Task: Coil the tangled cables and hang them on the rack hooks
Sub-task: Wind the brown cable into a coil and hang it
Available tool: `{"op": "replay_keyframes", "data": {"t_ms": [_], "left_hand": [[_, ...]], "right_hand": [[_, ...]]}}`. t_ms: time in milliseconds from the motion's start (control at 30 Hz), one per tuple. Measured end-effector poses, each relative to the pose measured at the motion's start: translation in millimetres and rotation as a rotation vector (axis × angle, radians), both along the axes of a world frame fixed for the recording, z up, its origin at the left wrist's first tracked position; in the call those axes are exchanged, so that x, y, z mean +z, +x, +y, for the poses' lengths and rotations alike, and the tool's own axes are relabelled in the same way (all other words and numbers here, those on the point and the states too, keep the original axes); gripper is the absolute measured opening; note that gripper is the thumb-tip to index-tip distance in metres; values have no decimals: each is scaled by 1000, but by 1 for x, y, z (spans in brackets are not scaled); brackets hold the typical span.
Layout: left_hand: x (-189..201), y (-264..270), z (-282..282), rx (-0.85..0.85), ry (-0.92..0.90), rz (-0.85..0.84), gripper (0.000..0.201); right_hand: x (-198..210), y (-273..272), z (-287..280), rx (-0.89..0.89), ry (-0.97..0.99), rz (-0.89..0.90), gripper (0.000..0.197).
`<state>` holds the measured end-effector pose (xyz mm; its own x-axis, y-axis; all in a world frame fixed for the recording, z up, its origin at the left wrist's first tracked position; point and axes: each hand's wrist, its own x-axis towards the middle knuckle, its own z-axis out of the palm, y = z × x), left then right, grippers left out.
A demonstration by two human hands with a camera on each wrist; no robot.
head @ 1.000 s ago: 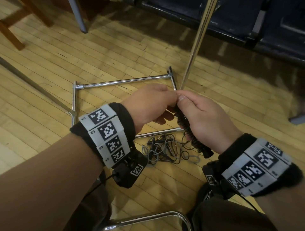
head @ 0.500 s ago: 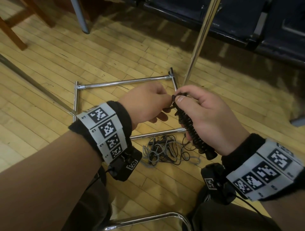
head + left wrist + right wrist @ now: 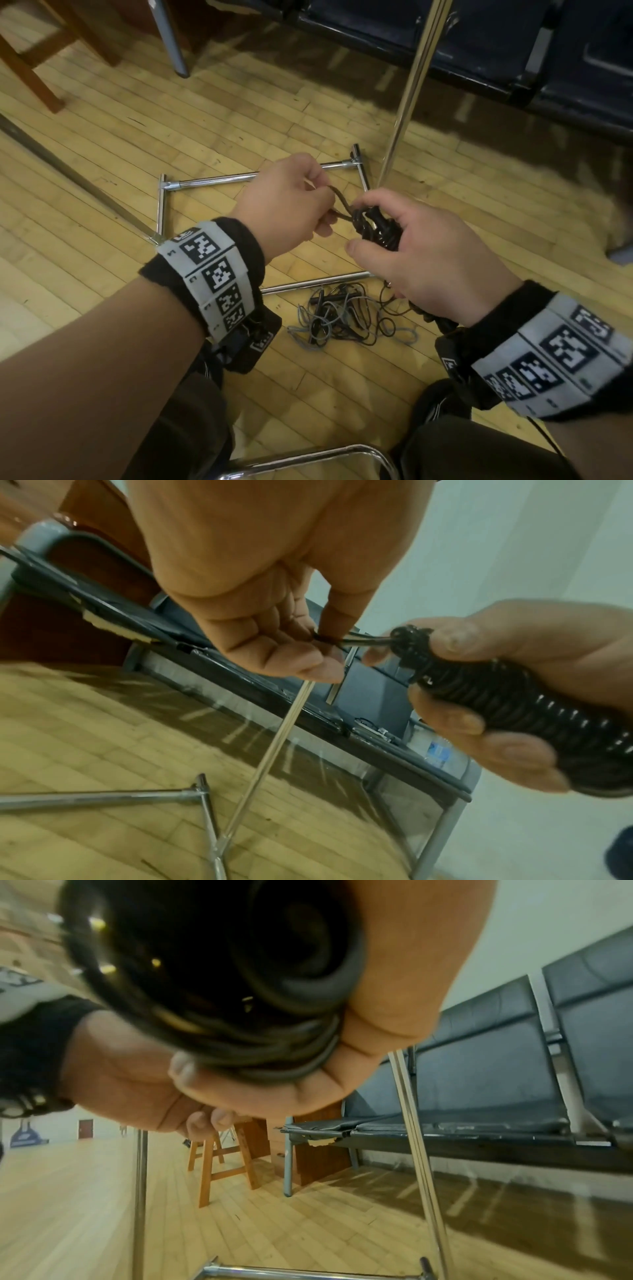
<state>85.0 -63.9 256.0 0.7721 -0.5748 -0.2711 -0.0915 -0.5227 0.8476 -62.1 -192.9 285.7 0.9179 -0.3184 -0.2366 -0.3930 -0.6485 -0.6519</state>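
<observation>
- The right hand [image 3: 435, 253] holds the coiled black cable [image 3: 376, 226] above the floor, in front of the person. The fingers and the thumb curl around the bundle, so the grip is closed around it.
- In the left wrist view the coiled black cable [image 3: 507, 710] shows as a tight row of many turns, and the right hand's fingertips [image 3: 455, 721] press on its lower side.
- The left hand [image 3: 291, 205] is just to the left of the bundle. It pinches the loose end of the cable [image 3: 339, 202] between the thumb and the fingers.
- This loose end runs from the left hand to the far top of the bundle, so the two hands are joined by a short piece of cable.
- On the wooden floor [image 3: 102, 192], below the hands, lies a tangled pile of thin cables [image 3: 342, 318], grey and black. It touches the near bar of the rack base [image 3: 212, 180].
- The rack base is a frame of chrome tubes which lies flat on the floor. A chrome pole [image 3: 411, 89] rises from its right side, far from the person.
- Farther away stands a row of dark seats [image 3: 479, 44], and at the far left a wooden stool [image 3: 41, 68].
- A chrome chair tube [image 3: 308, 459] is at the near edge, between the knees.
</observation>
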Motion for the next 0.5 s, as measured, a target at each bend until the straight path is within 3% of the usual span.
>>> {"op": "replay_keyframes", "data": {"t_ms": [167,400,500], "left_hand": [[-3,6,-1,-50,4,58,8],[-4,22,10,-9,-64,60,6],[-6,19,9,-15,-134,142,8]], "right_hand": [[1,-3,1,66,-154,27,28],[-3,-3,0,117,-160,36,21],[-11,-5,-3,63,-64,51,22]]}}
